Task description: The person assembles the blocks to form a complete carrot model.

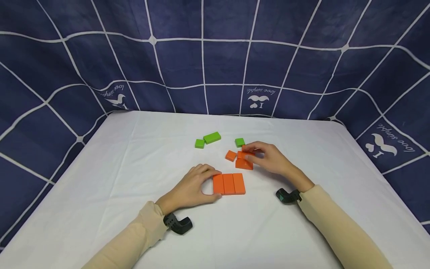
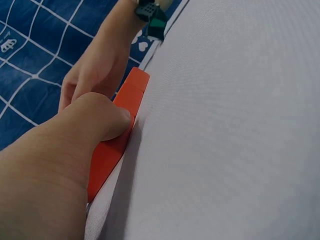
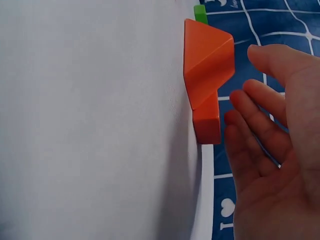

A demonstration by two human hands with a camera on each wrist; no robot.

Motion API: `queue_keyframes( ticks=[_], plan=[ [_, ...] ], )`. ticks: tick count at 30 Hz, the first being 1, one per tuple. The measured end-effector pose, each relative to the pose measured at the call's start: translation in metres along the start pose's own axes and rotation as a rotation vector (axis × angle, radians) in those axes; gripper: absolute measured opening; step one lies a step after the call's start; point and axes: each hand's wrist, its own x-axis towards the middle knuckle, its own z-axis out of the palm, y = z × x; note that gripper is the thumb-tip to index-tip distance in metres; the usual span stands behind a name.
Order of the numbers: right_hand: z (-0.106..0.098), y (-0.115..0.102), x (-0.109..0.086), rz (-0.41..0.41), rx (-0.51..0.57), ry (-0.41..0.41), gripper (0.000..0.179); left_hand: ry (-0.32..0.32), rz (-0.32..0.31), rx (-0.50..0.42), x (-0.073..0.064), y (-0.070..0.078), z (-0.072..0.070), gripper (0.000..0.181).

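Note:
Three oblong orange blocks (image 1: 229, 184) lie side by side in a row on the white table. My left hand (image 1: 193, 186) pinches the leftmost block, thumb at its near end and a fingertip at its far end. In the left wrist view the thumb (image 2: 117, 120) presses against the orange edge. My right hand (image 1: 268, 158) hovers over a small group of orange blocks, fingers relaxed and bent. In the right wrist view a sloped orange block (image 3: 207, 62) and another orange block (image 3: 206, 127) lie beside the right fingers (image 3: 265, 100), which look apart from them.
A small square orange block (image 1: 230, 155) lies just left of the group. Farther back are a green oblong block (image 1: 212, 138) and two small green blocks, one at left (image 1: 199, 144) and one at right (image 1: 240, 142). A blue checked cloth (image 1: 221, 63) hangs behind the table (image 1: 151, 149).

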Motion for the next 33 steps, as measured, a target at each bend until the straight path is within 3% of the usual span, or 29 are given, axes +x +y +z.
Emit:
queue_keyframes(
  ticks=[15, 24, 33],
  plan=[
    [0.014, -0.013, 0.04, 0.056, -0.237, -0.097, 0.038, -0.012, -0.012, 0.011, -0.001, -0.001, 0.001, 0.061],
    [0.015, -0.017, 0.046, 0.013, -0.236, -0.137, 0.039, -0.014, -0.015, 0.009, 0.0, -0.001, 0.0, 0.06],
    [0.016, -0.024, 0.043, 0.092, -0.281, -0.126, 0.036, -0.017, -0.016, 0.008, 0.0, -0.001, 0.0, 0.06]
  ],
)
